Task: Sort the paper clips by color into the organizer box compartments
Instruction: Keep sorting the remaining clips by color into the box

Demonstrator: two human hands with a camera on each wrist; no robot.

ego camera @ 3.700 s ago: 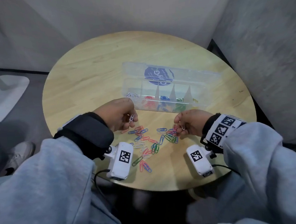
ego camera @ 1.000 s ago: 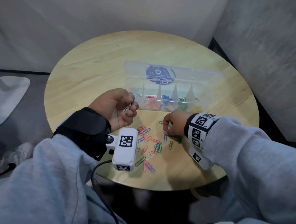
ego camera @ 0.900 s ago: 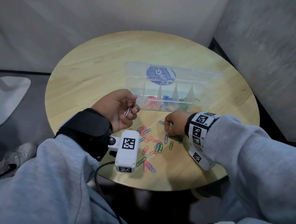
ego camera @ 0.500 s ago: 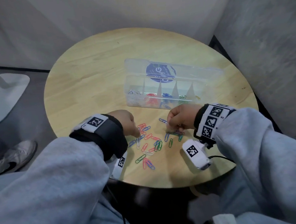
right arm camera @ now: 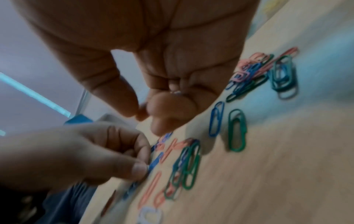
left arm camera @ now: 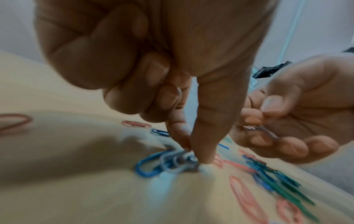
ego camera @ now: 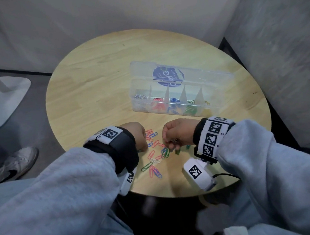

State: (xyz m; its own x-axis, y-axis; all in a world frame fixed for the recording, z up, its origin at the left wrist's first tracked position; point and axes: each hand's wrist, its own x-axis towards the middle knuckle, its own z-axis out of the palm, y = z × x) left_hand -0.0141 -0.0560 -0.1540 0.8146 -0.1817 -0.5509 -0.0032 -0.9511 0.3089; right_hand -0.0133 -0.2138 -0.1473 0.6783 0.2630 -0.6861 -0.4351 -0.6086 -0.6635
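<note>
Loose paper clips point(ego camera: 156, 155) in red, blue, green and white lie near the table's front edge. My left hand point(ego camera: 137, 136) is down on the pile's left side. In the left wrist view its thumb and forefinger point(left arm camera: 193, 154) pinch a white clip point(left arm camera: 179, 162) lying against a blue clip point(left arm camera: 147, 166), and another white clip point(left arm camera: 179, 92) is tucked in its curled fingers. My right hand point(ego camera: 170, 141) hovers at the pile's right side, fingers curled round white clips point(ego camera: 174, 140). The clear organizer box point(ego camera: 218, 87) stands open behind, with sorted clips in its compartments.
The round wooden table point(ego camera: 96, 81) sits in a corner between grey walls. The box lid point(ego camera: 141, 68) lies flat behind the compartments. A white shoe point(ego camera: 14, 164) and a white stand base point(ego camera: 4, 98) are on the floor to the left.
My left hand has come down from beside the box to the pile and turned palm down. My right hand has stayed at the pile's right side, rising slightly.
</note>
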